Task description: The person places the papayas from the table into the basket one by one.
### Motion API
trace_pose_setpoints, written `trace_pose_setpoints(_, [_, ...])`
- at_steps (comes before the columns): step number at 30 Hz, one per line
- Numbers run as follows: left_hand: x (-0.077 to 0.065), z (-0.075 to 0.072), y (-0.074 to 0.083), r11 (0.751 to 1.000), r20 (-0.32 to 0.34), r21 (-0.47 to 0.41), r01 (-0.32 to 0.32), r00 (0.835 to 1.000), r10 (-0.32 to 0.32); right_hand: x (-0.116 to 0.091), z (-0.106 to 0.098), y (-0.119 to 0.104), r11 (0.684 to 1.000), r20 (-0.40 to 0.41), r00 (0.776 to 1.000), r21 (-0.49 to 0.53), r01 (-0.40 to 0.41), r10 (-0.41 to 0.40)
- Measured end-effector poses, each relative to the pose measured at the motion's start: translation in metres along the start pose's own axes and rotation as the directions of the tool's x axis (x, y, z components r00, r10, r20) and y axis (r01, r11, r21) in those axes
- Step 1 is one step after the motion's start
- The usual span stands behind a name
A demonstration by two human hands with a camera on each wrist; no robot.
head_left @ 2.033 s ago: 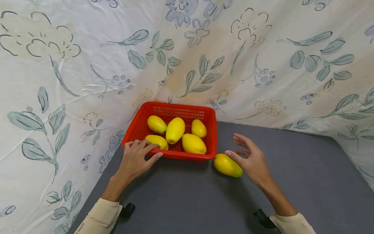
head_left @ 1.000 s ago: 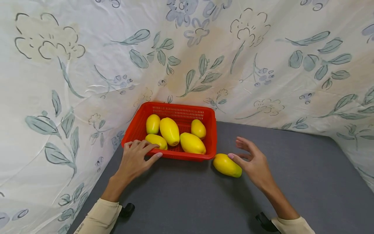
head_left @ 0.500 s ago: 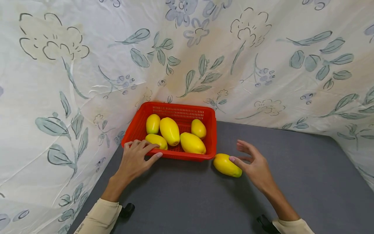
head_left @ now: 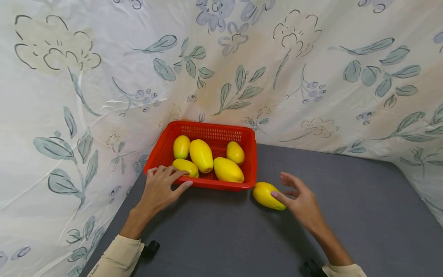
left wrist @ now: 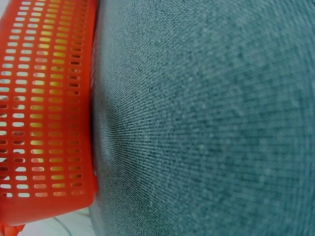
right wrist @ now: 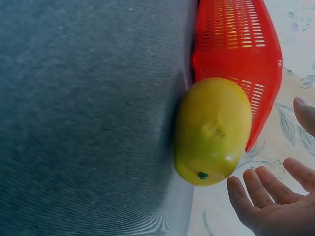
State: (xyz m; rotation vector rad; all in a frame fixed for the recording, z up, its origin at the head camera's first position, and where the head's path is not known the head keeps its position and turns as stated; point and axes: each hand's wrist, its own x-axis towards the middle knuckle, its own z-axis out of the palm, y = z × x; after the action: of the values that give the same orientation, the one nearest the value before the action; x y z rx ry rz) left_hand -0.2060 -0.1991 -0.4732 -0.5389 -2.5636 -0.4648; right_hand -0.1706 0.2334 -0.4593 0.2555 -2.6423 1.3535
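A red perforated plastic basket (head_left: 204, 184) holds several yellow mangoes (head_left: 201, 156). My left hand (head_left: 162, 190) grips its front-left rim, fingers over the edge beside the nearest mango (head_left: 185, 167) and thumb on the outer side. Just outside the basket's front-right corner, one yellow mango (head_left: 265, 195) with a greenish end lies on the grey cloth. My right hand (head_left: 302, 200) hovers right of it with fingers spread and nothing held; its thumb overlaps the mango in the head view. In the right wrist view, a gap shows between the fingers (right wrist: 261, 189) and this mango (right wrist: 212, 132).
Grey cloth (head_left: 221, 238) covers the table. Pale floral fabric (head_left: 304, 77) hangs behind and along the left, close to the basket's back and left sides. A black wrist-camera mount (head_left: 151, 249) sits under my left sleeve.
My right hand has lowered and drifted slightly right beside the loose mango. Two mangoes at the basket's back left turned between the first two frames, then stayed still. My left hand has stayed put.
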Motion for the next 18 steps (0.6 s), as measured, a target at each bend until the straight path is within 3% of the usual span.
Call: trace_pose_setpoints(18, [0.001, -0.002, -0.007, 1.0, 0.02, -0.01, -0.011, 1.0, 0.011, -0.01, 0.018, 0.007, 0.995, 0.037, 0.997, -0.069, -0.071, 0.073])
